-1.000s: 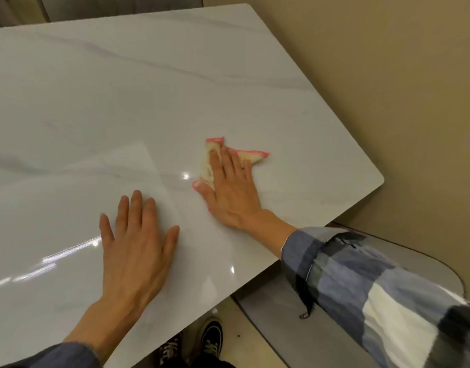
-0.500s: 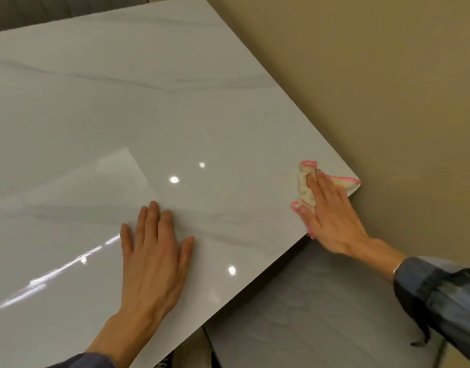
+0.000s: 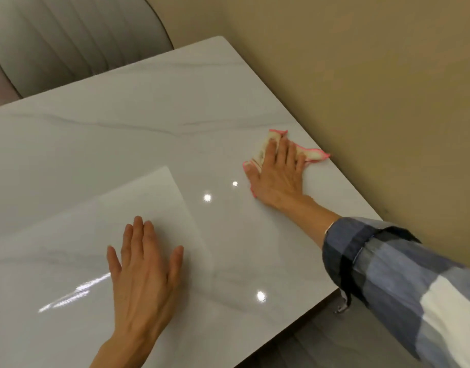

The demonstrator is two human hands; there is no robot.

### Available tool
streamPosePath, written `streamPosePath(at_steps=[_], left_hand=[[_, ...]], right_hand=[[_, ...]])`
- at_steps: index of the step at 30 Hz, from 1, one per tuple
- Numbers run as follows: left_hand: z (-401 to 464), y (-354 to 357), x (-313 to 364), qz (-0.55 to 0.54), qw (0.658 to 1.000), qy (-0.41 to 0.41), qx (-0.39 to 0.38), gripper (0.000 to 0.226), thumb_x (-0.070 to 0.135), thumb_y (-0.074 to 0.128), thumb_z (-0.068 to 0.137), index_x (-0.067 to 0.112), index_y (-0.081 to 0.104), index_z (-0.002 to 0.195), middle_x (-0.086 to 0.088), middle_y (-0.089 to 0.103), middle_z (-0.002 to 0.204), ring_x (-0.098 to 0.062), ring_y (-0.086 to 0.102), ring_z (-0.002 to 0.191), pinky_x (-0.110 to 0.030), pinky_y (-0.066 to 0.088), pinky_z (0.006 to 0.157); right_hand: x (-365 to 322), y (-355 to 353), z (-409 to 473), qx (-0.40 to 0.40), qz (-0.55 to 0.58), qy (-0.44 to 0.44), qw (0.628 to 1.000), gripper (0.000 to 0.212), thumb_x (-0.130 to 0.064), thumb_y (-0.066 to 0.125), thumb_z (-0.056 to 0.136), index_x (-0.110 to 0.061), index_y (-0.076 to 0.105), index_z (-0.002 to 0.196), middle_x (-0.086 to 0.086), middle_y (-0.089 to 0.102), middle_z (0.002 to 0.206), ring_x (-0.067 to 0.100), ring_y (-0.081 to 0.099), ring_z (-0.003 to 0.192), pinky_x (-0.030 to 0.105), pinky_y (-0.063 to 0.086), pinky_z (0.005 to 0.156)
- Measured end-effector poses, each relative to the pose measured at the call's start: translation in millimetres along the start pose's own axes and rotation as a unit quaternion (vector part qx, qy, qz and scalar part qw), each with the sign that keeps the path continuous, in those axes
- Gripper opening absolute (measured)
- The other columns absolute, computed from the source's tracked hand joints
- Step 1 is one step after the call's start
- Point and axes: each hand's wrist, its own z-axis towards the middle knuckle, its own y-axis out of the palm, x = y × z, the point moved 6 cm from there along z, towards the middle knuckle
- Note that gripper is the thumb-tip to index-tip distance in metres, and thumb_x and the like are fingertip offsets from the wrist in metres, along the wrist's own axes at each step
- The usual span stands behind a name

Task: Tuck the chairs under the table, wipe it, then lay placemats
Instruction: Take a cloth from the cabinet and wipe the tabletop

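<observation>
cloth [image 3: 265, 151] under right hand [image 3: 279, 176] slid farther along table [image 3: 149, 123].

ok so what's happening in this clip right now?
A person is wiping a glossy white marble-look table. The right hand presses a cream cloth with pink edging flat on the tabletop, close to the edge by the beige wall. The left hand rests flat on the table nearer the person, fingers straight. A grey padded chair sits at the far side. No placemats are in view.
</observation>
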Motion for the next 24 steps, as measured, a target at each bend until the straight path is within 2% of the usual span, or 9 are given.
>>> streamPosePath(at_steps=[4, 6, 9, 13, 18, 21, 24], left_hand=[[4, -8, -16, 0.003, 0.998, -0.055, 0.006, 0.085, 0.062, 0.009, 0.092, 0.006, 0.018, 0.155, -0.008, 0.011, 0.165, -0.020, 0.002, 0.153, -0.042, -0.005, 0.121], [5, -11, -24, 0.013, 0.997, -0.070, 0.009, 0.078, 0.056, 0.011, 0.096, 0.005, 0.018, 0.155, -0.009, 0.012, 0.164, -0.022, 0.005, 0.152, -0.043, -0.004, 0.120], [7, -17, -36, 0.004, 0.996, -0.091, 0.013, 0.066, 0.044, 0.018, 0.101, 0.006, 0.020, 0.155, -0.008, 0.013, 0.164, -0.022, 0.005, 0.152, -0.046, 0.000, 0.122], [15, -21, -45, 0.023, 0.995, -0.094, 0.014, 0.069, 0.047, 0.012, 0.099, 0.007, 0.022, 0.154, -0.008, 0.015, 0.164, -0.023, 0.007, 0.152, -0.047, 0.001, 0.121], [35, -13, -39, 0.047, 0.997, -0.053, -0.012, 0.076, 0.052, 0.012, 0.095, 0.006, 0.021, 0.155, -0.010, 0.013, 0.164, -0.025, 0.007, 0.152, -0.046, -0.002, 0.121], [48, -13, -32, 0.038, 0.998, -0.046, -0.010, 0.076, 0.054, 0.014, 0.096, 0.006, 0.019, 0.155, -0.011, 0.011, 0.164, -0.025, 0.006, 0.152, -0.045, -0.004, 0.121], [61, -17, -34, 0.036, 0.998, -0.042, -0.004, 0.069, 0.051, 0.020, 0.102, 0.006, 0.018, 0.155, -0.011, 0.009, 0.165, -0.025, 0.004, 0.152, -0.045, -0.005, 0.122]], right_hand=[[-92, 20, -37, -0.022, 0.013, -0.165, 0.986, 0.081, -0.059, 0.030, 0.098, -0.009, 0.007, 0.157, 0.018, 0.000, 0.164, 0.033, -0.003, 0.151, 0.051, -0.008, 0.120], [-122, 29, -62, -0.032, 0.019, -0.221, 0.975, 0.081, -0.059, 0.032, 0.098, -0.009, 0.010, 0.157, 0.017, 0.002, 0.164, 0.033, -0.003, 0.151, 0.051, -0.008, 0.120], [-136, 39, -102, -0.031, 0.018, -0.288, 0.957, 0.080, -0.058, 0.033, 0.096, -0.008, 0.017, 0.156, 0.017, 0.007, 0.164, 0.032, 0.003, 0.151, 0.049, -0.008, 0.119], [-134, 53, -150, -0.058, 0.000, -0.379, 0.923, 0.080, -0.059, 0.036, 0.095, -0.010, 0.018, 0.156, 0.014, 0.009, 0.164, 0.031, 0.006, 0.152, 0.050, -0.003, 0.120], [-135, 48, -126, -0.028, -0.012, -0.400, 0.916, 0.078, -0.062, 0.036, 0.093, -0.014, 0.028, 0.155, 0.009, 0.019, 0.163, 0.026, 0.016, 0.150, 0.046, 0.003, 0.120], [-130, 42, -84, -0.019, -0.009, -0.348, 0.937, 0.079, -0.062, 0.036, 0.094, -0.012, 0.027, 0.155, 0.011, 0.022, 0.162, 0.028, 0.019, 0.149, 0.050, 0.009, 0.120], [-109, 28, -36, 0.015, -0.024, -0.268, 0.963, 0.079, -0.064, 0.030, 0.095, -0.015, 0.023, 0.156, 0.011, 0.021, 0.163, 0.027, 0.018, 0.149, 0.046, 0.007, 0.119]])
